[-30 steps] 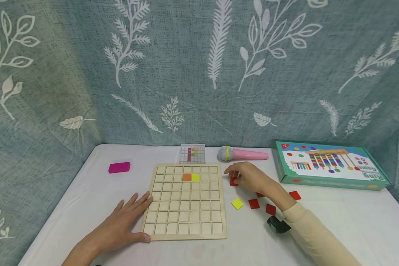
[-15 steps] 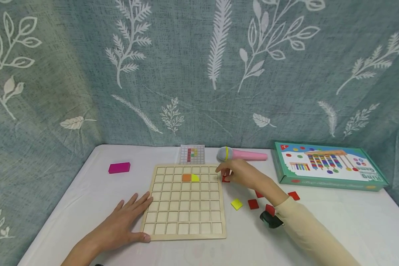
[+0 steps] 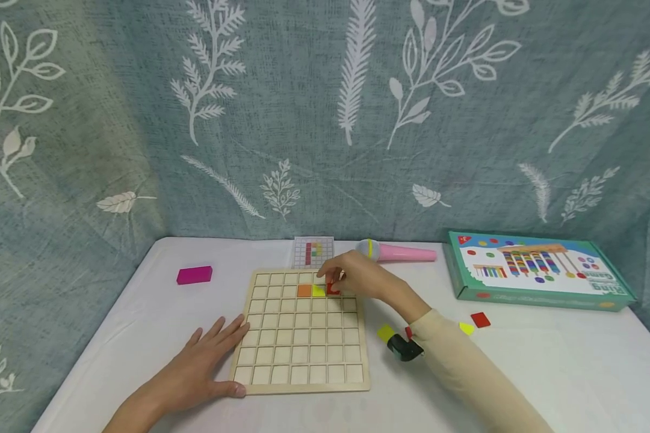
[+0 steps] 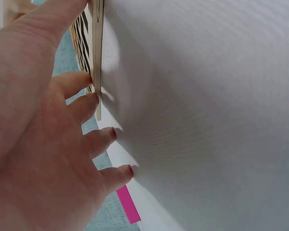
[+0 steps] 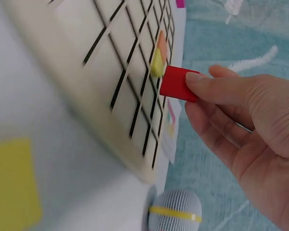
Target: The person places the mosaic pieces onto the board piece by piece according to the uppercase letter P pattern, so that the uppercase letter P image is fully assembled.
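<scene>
A wooden grid board (image 3: 303, 387) lies on the white table. Two tiles sit side by side in its second row: an orange square tile (image 3: 304, 291) and a yellow tile (image 3: 318, 291) with one rounded corner. My right hand (image 3: 360, 276) pinches a red square tile (image 5: 176, 84) between thumb and fingers, just right of the yellow tile and close over the board. My left hand (image 3: 195, 367) rests at the board's left edge with fingers spread, its thumb at the lower left corner. In the left wrist view, fingertips (image 4: 89, 103) touch the board's side.
Behind the board lies a printed pattern card (image 3: 313, 251). A pink toy microphone (image 3: 406, 252) and a green game box (image 3: 541, 270) stand at the back right. A magenta block (image 3: 194, 275) is at left. A red tile (image 3: 480, 319) and a yellow tile (image 3: 466, 328) lie beyond the right sleeve.
My right hand has carried the red tile leftward from the table beside the board to over the second row. The left hand has stayed in place.
</scene>
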`<state>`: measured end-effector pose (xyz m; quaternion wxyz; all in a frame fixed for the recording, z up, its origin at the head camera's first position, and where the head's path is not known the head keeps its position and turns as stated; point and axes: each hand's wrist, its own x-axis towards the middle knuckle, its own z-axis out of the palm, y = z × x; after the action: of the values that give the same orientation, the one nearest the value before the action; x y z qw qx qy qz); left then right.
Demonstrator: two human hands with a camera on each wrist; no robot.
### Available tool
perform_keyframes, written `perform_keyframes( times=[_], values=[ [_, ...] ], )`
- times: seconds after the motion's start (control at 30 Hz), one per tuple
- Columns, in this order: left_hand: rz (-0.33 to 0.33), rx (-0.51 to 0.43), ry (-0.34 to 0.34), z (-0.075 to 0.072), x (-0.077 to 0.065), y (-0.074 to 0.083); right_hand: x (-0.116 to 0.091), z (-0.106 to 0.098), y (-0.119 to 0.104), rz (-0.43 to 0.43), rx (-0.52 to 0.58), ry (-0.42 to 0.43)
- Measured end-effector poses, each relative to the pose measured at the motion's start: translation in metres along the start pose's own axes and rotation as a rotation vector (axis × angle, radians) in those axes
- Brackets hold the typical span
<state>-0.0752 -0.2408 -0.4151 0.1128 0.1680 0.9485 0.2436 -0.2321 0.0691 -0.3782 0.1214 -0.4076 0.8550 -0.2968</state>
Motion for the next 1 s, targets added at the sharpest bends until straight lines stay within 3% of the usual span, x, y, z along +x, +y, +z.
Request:
perform_keyframes(
  times=[0.23,0.5,0.8,1.0],
  values=[
    [0.0,-0.005,0.003,0.0,0.0,0.0,0.023,0.008,-0.007,-0.047,0.06,0.002],
    [0.013,0.005,0.019,0.001,-0.001,-0.001,0.049,0.022,-0.01,-0.025,0.187,0.008],
    [0.006,-0.003,0.004,0.002,0.0,-0.002,0.064,0.036,-0.017,0.007,0.219,-0.021],
    [0.004,-0.002,0.001,0.001,0.0,-0.002,0.066,0.041,-0.018,0.031,0.182,-0.004]
  ],
)
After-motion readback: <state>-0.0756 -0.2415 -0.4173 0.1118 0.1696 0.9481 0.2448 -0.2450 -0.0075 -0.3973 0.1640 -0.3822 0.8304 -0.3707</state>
